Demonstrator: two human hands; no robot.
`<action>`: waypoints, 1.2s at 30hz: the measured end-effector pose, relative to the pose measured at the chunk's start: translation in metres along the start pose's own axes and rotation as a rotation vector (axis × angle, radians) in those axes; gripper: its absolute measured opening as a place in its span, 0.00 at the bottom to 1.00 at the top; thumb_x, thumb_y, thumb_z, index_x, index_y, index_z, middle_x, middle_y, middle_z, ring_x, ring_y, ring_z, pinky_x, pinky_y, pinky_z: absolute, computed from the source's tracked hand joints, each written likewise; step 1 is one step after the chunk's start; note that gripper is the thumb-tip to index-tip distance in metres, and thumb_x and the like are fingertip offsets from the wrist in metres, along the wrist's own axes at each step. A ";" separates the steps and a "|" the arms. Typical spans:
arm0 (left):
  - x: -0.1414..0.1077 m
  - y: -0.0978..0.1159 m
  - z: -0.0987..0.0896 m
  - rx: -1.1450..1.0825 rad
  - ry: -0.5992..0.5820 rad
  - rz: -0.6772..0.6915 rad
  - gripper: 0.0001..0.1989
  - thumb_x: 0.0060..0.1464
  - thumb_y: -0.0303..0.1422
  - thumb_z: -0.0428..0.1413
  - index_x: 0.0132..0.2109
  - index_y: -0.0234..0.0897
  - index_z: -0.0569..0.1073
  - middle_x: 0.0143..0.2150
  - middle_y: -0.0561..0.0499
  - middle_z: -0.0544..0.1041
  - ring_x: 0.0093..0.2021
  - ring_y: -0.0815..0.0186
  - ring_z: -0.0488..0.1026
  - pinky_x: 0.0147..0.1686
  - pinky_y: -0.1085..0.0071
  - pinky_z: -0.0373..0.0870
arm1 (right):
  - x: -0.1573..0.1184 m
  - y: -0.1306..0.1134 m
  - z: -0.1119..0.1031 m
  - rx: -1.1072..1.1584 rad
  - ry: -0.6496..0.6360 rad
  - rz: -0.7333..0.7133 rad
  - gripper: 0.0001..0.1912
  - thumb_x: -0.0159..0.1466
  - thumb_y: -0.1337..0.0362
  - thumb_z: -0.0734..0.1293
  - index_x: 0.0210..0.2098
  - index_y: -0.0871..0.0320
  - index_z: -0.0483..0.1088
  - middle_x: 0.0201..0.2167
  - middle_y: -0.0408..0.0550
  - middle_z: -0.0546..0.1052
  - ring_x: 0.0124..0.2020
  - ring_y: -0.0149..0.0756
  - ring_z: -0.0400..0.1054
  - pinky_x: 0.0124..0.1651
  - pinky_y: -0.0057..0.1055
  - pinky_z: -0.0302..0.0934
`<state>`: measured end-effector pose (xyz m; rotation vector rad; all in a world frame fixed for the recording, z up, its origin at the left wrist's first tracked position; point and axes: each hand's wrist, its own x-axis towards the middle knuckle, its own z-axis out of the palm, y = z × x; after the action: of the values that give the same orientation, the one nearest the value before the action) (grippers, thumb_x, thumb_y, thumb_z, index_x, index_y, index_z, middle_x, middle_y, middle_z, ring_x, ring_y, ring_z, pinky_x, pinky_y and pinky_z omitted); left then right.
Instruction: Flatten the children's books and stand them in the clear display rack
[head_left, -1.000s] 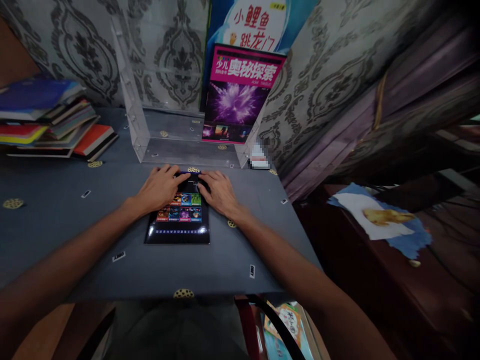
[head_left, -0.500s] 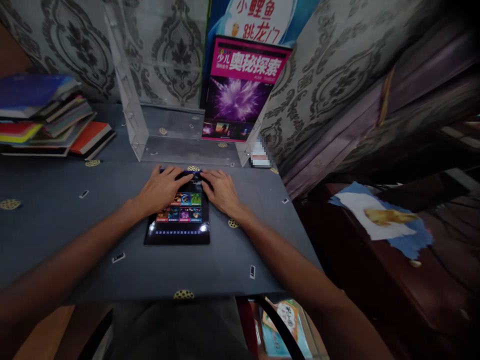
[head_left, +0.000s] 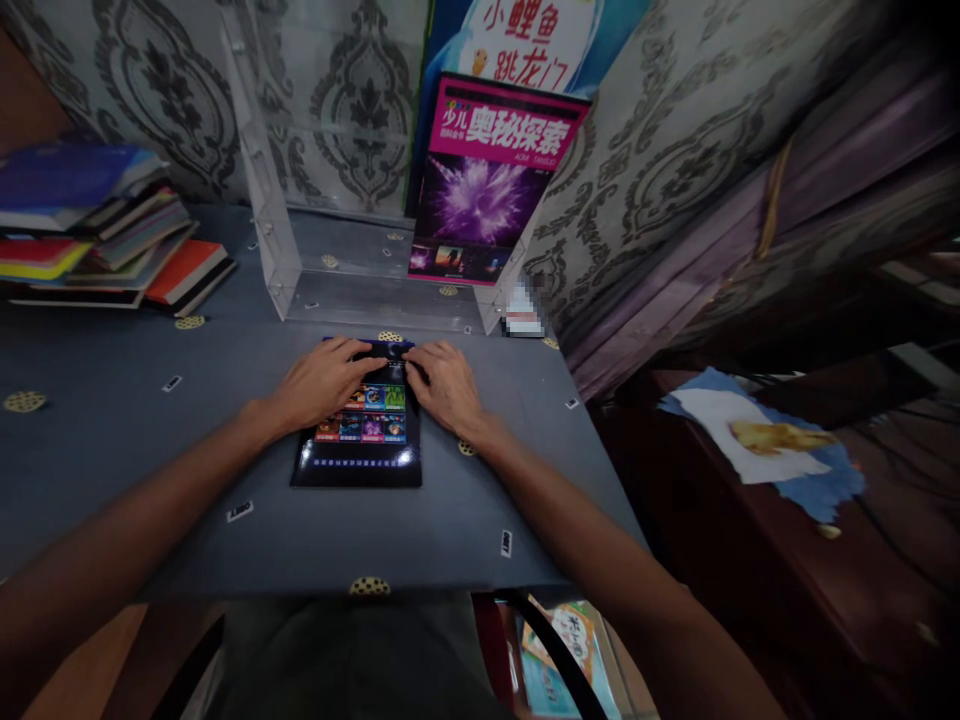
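A black book (head_left: 356, 464) with small coloured pictures on its cover lies flat on the table in front of me. My left hand (head_left: 326, 377) rests over its upper left part, fingers stretched out and thumb pointing inward. At the upper right edge of the book is my right hand (head_left: 442, 382), its fingers extended and fingertips touching the cover. Neither hand is wrapped round the book. Beyond it stands a clear acrylic book rack (head_left: 281, 260). A book with a purple and pink cover (head_left: 480, 190) leans in the rack's right side, before a larger blue book (head_left: 525, 40).
Several stacked books (head_left: 90, 230) lie at the left on the patterned grey tablecloth (head_left: 150, 440). A blurred-out item (head_left: 523, 308) sits beside the rack. To the right, a dark red surface (head_left: 750, 530) holds a blue and white cloth or paper (head_left: 757, 440). A light blue book (head_left: 551, 680) lies below the table.
The whole view has shifted very slightly. Both hands stay on the black book in almost the same place.
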<state>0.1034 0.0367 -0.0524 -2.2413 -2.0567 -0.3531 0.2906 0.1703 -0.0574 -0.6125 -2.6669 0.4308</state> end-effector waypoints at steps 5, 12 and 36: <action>-0.006 0.011 -0.002 -0.030 0.017 0.111 0.19 0.71 0.32 0.46 0.61 0.42 0.75 0.61 0.43 0.75 0.60 0.54 0.70 0.60 0.54 0.69 | 0.001 0.006 0.002 0.117 0.063 0.054 0.17 0.70 0.68 0.61 0.53 0.58 0.78 0.51 0.52 0.83 0.51 0.44 0.75 0.57 0.43 0.66; -0.012 0.027 0.001 -0.092 0.007 0.227 0.19 0.73 0.38 0.45 0.60 0.41 0.76 0.62 0.42 0.73 0.63 0.55 0.68 0.64 0.54 0.65 | 0.001 0.010 0.005 0.166 0.098 0.051 0.17 0.71 0.67 0.60 0.52 0.56 0.79 0.50 0.49 0.83 0.52 0.43 0.77 0.58 0.41 0.68; -0.035 0.056 -0.019 -0.283 -0.106 0.507 0.16 0.70 0.35 0.51 0.59 0.47 0.77 0.62 0.43 0.74 0.65 0.53 0.67 0.66 0.45 0.60 | -0.051 -0.006 0.004 0.275 0.176 -0.075 0.15 0.73 0.63 0.61 0.50 0.55 0.78 0.37 0.50 0.83 0.38 0.40 0.76 0.48 0.40 0.70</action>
<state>0.1544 -0.0065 -0.0359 -2.8919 -1.4658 -0.5124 0.3297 0.1405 -0.0734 -0.4432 -2.3990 0.6747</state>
